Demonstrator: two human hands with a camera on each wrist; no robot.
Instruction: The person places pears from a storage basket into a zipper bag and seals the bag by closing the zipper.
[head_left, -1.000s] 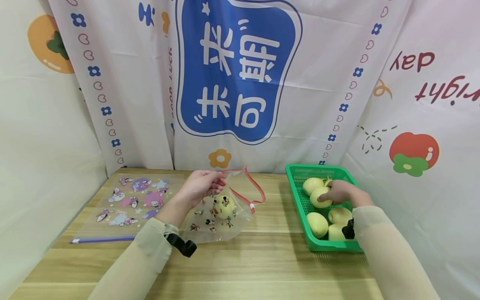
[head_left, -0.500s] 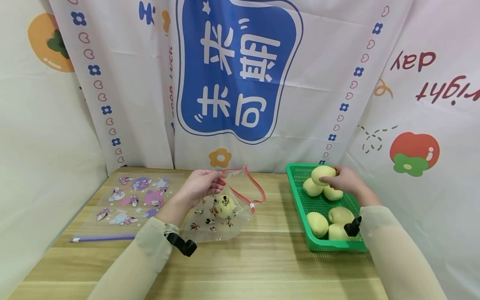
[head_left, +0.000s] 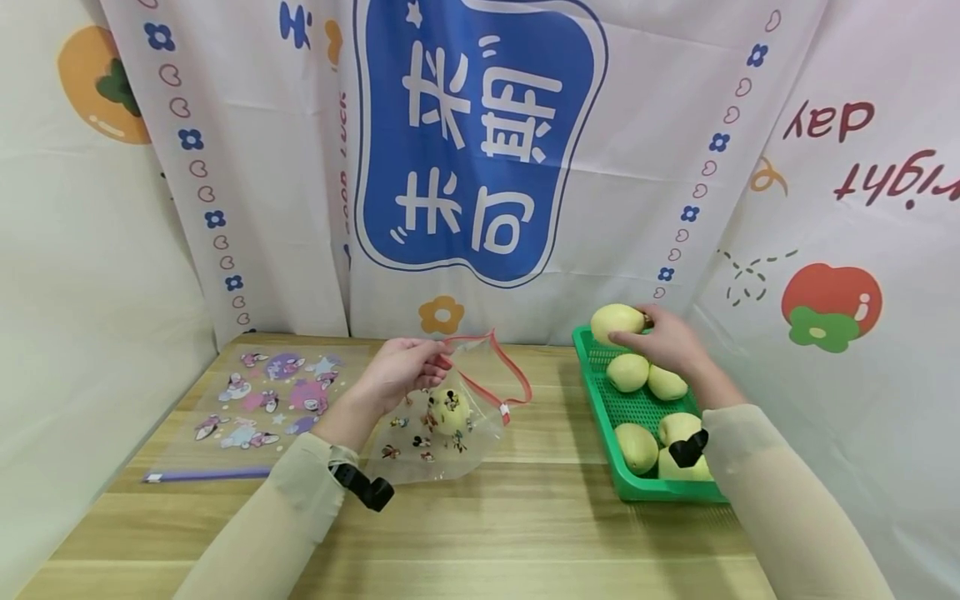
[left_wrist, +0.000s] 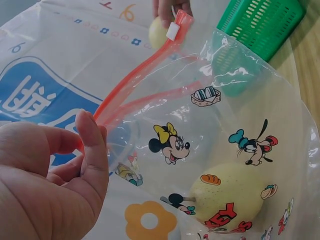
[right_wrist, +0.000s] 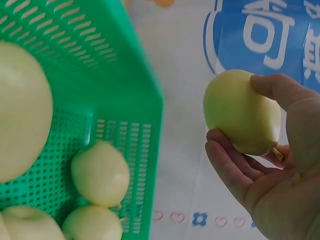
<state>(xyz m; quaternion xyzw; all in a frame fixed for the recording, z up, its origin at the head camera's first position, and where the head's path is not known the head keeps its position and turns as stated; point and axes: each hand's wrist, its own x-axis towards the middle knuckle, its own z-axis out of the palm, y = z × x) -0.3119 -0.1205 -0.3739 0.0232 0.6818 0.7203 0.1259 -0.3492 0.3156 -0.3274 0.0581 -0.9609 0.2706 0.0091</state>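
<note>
My left hand [head_left: 402, 372] pinches the red-edged mouth of a clear zip bag [left_wrist: 225, 135] printed with cartoon figures. The mouth gapes, its white slider [left_wrist: 173, 31] at the far end. Inside the bag a pale yellow pear [left_wrist: 227, 197] lies on the table. My right hand [head_left: 667, 337] grips another pear [right_wrist: 242, 112] between thumb and fingers, its stem toward the palm. That hand is raised over the back left of the green basket [head_left: 600, 408], where several pears [head_left: 636, 448] lie.
A second clear zip bag [head_left: 262, 400] with pink and purple prints lies flat on the left of the wooden table [head_left: 480, 533], its purple slider strip [head_left: 213, 476] toward me. A printed cloth [head_left: 637, 100] hangs behind the table.
My right hand has lifted a pear out of the basket and carried it up and to the left, over the rim. The left hand and its bag have stayed in place.
</note>
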